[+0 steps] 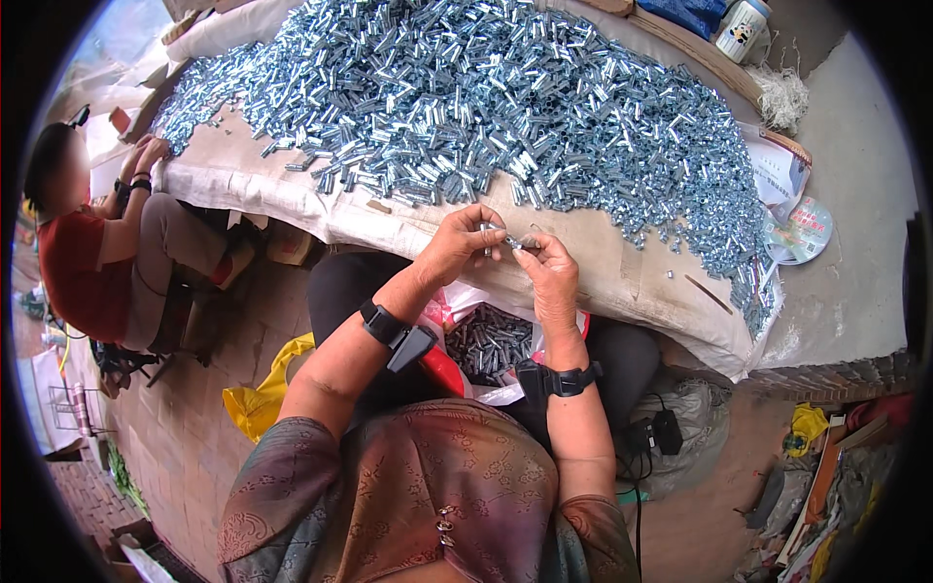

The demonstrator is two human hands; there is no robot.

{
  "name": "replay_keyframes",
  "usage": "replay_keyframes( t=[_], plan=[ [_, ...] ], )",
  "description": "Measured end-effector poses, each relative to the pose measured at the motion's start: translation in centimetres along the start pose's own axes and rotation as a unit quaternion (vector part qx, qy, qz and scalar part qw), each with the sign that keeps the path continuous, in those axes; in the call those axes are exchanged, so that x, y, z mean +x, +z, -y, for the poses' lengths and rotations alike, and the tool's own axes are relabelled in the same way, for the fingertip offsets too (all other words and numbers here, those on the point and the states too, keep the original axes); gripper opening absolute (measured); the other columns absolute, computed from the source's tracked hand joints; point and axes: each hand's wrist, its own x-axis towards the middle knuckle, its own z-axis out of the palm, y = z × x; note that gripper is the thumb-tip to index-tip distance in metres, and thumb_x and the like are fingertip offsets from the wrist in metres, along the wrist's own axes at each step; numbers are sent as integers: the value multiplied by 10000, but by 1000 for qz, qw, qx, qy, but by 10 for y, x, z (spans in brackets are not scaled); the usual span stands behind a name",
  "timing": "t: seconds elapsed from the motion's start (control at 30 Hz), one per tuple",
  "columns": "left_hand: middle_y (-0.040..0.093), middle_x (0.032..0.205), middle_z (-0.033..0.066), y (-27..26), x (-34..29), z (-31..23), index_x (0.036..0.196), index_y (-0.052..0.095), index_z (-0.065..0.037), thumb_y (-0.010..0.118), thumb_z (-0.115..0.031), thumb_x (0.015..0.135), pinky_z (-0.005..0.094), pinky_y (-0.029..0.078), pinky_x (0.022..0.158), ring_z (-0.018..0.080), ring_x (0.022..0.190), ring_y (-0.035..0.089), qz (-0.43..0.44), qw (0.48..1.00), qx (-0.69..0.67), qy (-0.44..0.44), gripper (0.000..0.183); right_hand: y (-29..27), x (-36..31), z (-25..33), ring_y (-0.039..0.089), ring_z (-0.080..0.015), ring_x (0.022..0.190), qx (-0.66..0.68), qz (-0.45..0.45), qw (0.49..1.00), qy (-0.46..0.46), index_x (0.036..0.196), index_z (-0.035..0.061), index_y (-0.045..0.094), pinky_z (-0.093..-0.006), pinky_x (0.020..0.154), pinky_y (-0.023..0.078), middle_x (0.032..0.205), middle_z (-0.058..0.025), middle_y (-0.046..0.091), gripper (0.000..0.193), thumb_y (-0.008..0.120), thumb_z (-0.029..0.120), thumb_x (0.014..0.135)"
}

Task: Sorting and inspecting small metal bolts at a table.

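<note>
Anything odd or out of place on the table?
Nothing looks clearly damaged. The loose metal parts spread to the cover's right edge, near the round fan, which looks untidy. A thin dark strip sits apart from them, unlike the shiny pieces; I can't tell what it is.

The place looked like a small, makeshift workshop. Silvery metal pieces (pixel 457 107), far too many for household use, lay heaped across a broad, stained cloth (pixel 258 180). A red-rimmed tub (pixel 442 367) of darker pieces sat by its near edge, and a co-worker (pixel 83 267) was seated at the left end, hands beside the heap. The floor (pixel 185 418) was paved, and a bare grey ledge (pixel 850 194) with a brick side (pixel 826 379) ran along the right. Boards (pixel 819 481) and crumpled bags (pixel 777 491) cluttered the near right. A round fan (pixel 802 233) lay casually near the heap's right end.
</note>
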Motion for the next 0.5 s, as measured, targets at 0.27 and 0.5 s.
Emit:
replay_keyframes(
  t=[0.27,0.5],
  plan=[
    [562,713,-4,0,1,4,894,537,-66,597,-156,860,163,347,428,58,576,538,13,1000,-18,3,113,-4,0,-8,565,-87,774,-60,-27,998,-13,963,3,575,-222,685,461,868,-33,604,214,633,-38,761],
    [557,638,49,1,7,15,890,543,-53,620,-146,822,243,403,465,111,565,548,7,959,249,133,139,-5,4,-9,588,-254,772,-371,-22,912,-173,850,18,566,-331,680,471,853,-117,589,188,632,-18,678]
  ],
)
